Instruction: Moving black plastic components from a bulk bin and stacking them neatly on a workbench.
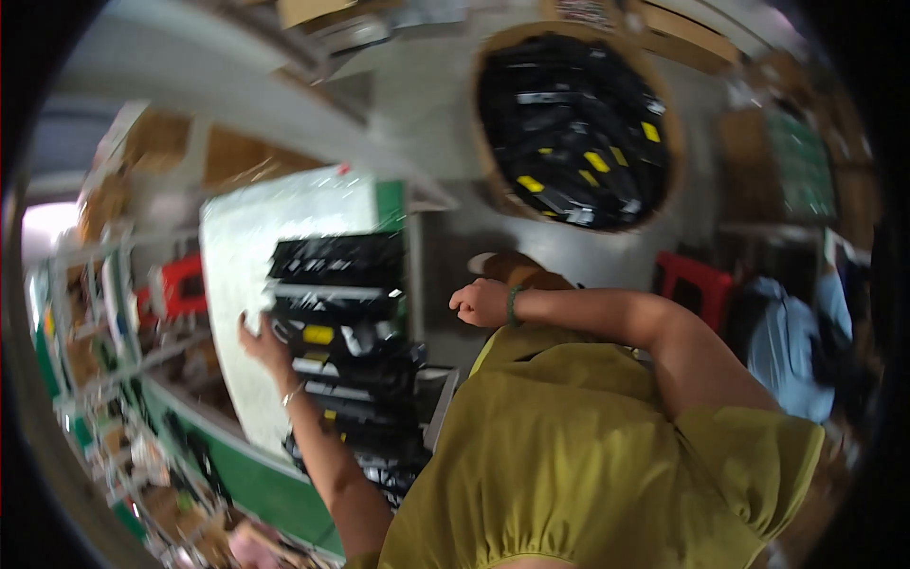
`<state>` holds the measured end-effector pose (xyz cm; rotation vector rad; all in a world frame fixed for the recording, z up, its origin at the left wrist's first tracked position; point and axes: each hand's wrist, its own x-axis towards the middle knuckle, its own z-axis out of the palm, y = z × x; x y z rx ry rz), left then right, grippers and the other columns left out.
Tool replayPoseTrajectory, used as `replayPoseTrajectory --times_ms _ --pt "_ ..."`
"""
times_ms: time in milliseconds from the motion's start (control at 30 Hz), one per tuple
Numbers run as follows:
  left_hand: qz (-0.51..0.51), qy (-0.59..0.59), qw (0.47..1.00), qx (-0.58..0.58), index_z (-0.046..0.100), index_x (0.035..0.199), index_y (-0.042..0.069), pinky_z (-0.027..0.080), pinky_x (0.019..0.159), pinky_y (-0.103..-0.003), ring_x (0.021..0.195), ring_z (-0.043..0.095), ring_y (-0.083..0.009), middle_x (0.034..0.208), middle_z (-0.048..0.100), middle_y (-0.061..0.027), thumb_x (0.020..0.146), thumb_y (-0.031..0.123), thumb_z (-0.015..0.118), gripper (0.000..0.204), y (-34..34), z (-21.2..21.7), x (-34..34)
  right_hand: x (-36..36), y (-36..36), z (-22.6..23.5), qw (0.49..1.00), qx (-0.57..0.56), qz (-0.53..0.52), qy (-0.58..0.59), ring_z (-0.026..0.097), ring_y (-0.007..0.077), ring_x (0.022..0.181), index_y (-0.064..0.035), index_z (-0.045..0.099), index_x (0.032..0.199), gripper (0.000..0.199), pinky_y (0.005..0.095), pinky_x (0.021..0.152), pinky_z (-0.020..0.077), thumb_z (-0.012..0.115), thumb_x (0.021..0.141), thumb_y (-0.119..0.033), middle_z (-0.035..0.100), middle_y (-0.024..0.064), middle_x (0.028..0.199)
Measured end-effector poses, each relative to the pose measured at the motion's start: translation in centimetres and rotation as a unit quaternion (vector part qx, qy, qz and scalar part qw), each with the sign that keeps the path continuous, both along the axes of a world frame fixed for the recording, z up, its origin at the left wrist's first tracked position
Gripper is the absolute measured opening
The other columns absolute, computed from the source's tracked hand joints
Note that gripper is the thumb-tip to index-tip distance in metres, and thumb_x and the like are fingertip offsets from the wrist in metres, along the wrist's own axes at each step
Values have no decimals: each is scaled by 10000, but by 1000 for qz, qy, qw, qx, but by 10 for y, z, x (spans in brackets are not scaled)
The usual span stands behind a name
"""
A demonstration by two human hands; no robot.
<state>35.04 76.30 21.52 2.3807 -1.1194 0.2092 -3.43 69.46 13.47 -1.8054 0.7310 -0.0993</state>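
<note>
Touching black cartridges (336, 313), left hand (263, 343) open

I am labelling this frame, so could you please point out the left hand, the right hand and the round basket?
left hand (261, 343): head view, back of the hand.
right hand (482, 303): head view, closed fist.
round basket (485, 152): head view, brown left rim.

Stacked parts (341, 322): black, with a few yellow labels and pale grey strips
Round bin (573, 128): brown rim, black parts inside flecked with yellow
Table top (275, 228): white, green along its edge
Person's top (588, 455): olive green, plain
Wristband (513, 304): green
Stool (697, 280): red
Crate (180, 284): red
</note>
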Motion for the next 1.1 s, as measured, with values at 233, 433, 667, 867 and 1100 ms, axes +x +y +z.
replayPoseTrajectory --times_ms 233,433,667,867,1100 --pt "-353 327 871 97 487 1179 37 398 861 -297 1053 480 -178 1145 519 -67 829 64 570 361 -88 75 -202 -172 -4 -93 945 -8 -158 287 587 333 835 -91 601 913 239 416 762 465 505 730 -210 629 143 874" --pt "-274 685 646 195 494 1183 48 410 824 -236 985 517 -124 1094 559 -49 830 119 598 375 -102 -51 -329 -256 -67 -149 895 -27 -322 306 504 347 1031 -45 514 1107 427 394 890 415 569 722 -222 541 186 1099" --pt "-56 802 555 215 396 1266 34 367 900 -300 1051 476 -162 1165 499 -68 799 343 618 602 -181 -247 -519 -339 -175 -249 786 -126 -530 294 428 377 1088 26 431 1191 535 406 937 360 551 783 -300 453 231 1190" --pt "45 668 679 301 219 1342 17 337 924 -336 1094 417 -235 1208 438 -113 698 435 684 898 -224 -339 -605 -348 -174 -284 823 -140 -496 238 427 385 1052 10 390 1223 602 414 892 370 580 785 -356 403 198 1197" --pt "108 666 697 242 167 1328 -46 303 980 -349 1175 380 -357 1260 369 -277 701 433 663 933 -213 -324 -643 -362 -177 -238 917 -78 -372 118 431 356 1078 -6 408 1200 590 390 909 371 647 689 -180 418 187 1179"
